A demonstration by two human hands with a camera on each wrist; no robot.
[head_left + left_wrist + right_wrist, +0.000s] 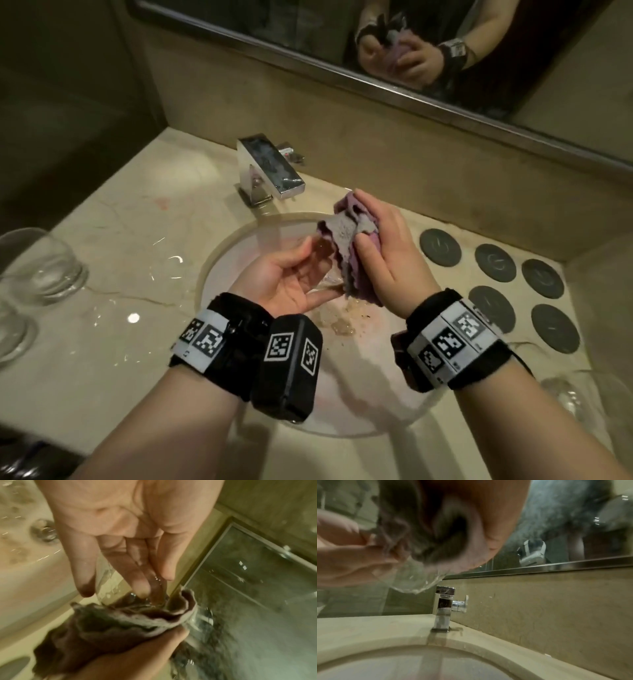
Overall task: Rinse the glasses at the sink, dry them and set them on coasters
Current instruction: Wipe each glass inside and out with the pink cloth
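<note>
While the left hand (286, 274) cups a tumbler (323, 260) over the basin (219, 270), the right hand (387, 253) grips a purple cloth (346, 233); six coasters (440, 251) fill the frame's right, two glasses (41, 263) its left edge.

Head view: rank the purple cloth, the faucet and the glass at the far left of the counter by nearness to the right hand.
From the right hand:
1. Purple cloth, gripped in its fingers, over the basin.
2. Faucet, behind the basin, up and left of the hand.
3. Glass, far left on the counter.
</note>
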